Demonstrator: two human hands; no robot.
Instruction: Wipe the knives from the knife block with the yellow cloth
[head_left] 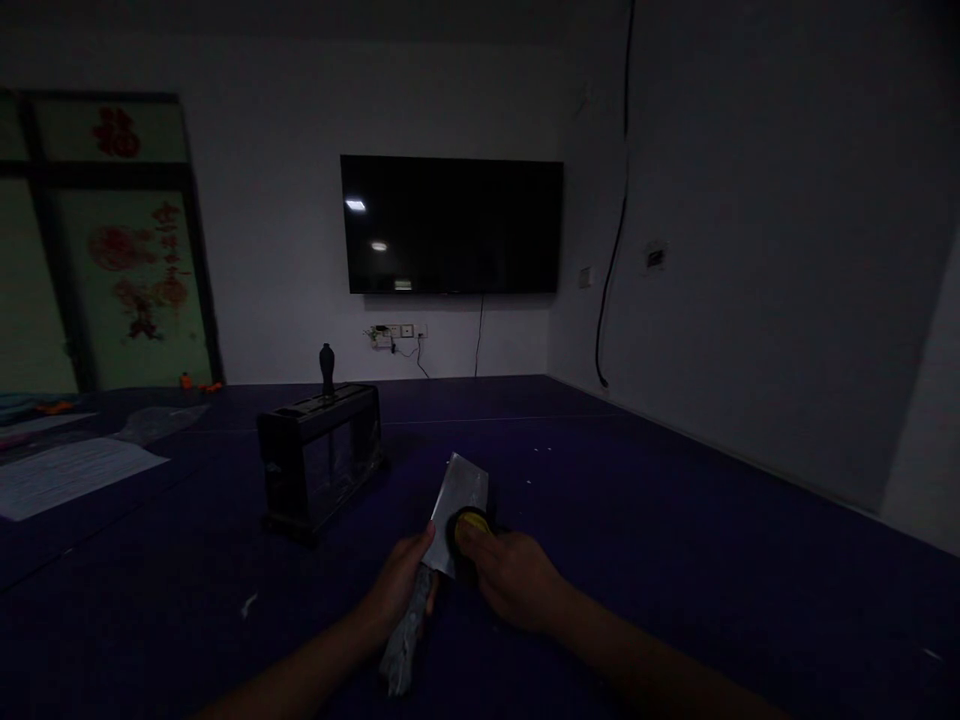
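Over cloth point(675, 560), flat steel cleaver point(463, 488), round disc point(469, 521)

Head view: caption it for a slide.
The left hand grips a cleaver while the right hand presses a yellow disc on its blade, beside a knife block.

Left hand point(401, 588) clenched; right hand point(516, 580) curled alongside.

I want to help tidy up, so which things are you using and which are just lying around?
In use: left hand gripping the knife; right hand holding a black-and-yellow round tool against its blade.
Lying about: knife block, papers, plastic sheet, TV on the wall.
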